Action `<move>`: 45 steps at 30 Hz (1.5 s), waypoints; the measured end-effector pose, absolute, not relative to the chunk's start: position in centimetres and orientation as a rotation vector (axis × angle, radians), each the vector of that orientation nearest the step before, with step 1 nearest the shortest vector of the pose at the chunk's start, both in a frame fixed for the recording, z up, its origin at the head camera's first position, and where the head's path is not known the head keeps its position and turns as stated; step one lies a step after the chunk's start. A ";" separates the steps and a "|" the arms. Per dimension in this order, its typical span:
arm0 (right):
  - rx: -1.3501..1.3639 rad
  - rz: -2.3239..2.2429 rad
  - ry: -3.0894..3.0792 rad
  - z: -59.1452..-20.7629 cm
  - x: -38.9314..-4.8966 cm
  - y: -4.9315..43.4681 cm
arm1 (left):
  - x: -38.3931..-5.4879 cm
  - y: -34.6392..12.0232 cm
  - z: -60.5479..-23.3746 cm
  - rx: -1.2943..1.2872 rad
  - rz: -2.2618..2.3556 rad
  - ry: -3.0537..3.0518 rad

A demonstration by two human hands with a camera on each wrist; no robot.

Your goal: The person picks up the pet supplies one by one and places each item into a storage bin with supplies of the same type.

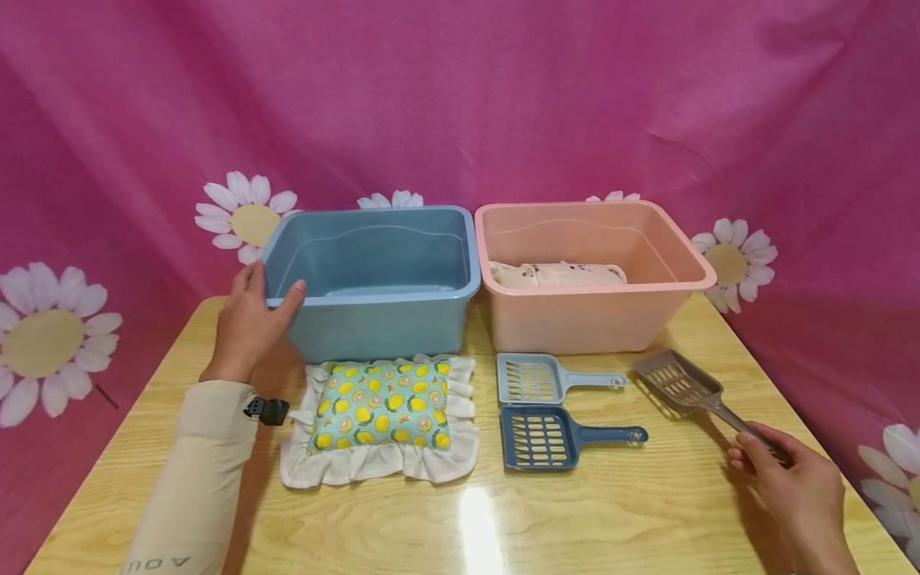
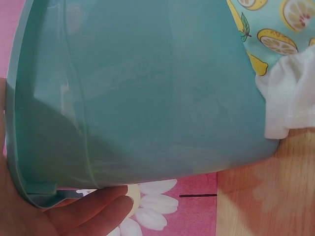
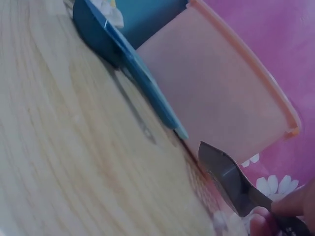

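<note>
My left hand [image 1: 247, 323] grips the left corner rim of a blue plastic bin [image 1: 374, 327], thumb over the front edge. In the left wrist view its fingers [image 2: 98, 211] curl under the rim of that bin [image 2: 147, 98]. On the right, my right hand [image 1: 794, 483] holds a brown slotted litter scoop [image 1: 679, 379] by its handle, the scoop end toward the back of the table. The right wrist view shows this scoop [image 3: 229, 182] tilted, close to the pink bin [image 3: 216, 88].
A pink bin [image 1: 575, 319] holding a rolled patterned cloth [image 1: 561, 275] stands beside the blue one. In front lie a frilled lemon-print pillow [image 1: 381, 403], a light blue scoop [image 1: 532, 379] and a dark blue scoop [image 1: 539, 438]. A pink flowered curtain [image 1: 460, 96] hangs behind the table.
</note>
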State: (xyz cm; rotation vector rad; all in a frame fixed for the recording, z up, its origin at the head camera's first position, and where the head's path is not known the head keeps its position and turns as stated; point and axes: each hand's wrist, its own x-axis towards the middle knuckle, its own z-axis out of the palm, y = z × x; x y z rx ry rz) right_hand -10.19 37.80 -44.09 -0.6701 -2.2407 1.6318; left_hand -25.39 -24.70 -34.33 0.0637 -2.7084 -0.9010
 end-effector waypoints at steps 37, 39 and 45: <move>-0.014 1.851 -2.006 -37.0 -8.2 31.6 | -25.4 -24.6 -34.4 0.096 -0.918 -2.699; -0.001 1.843 -2.016 -36.6 -8.4 31.3 | -25.4 -24.6 -34.4 0.098 -0.925 -2.698; 0.073 1.835 -2.035 -35.8 -9.6 30.8 | -25.6 -24.6 -34.4 0.075 -0.922 -2.685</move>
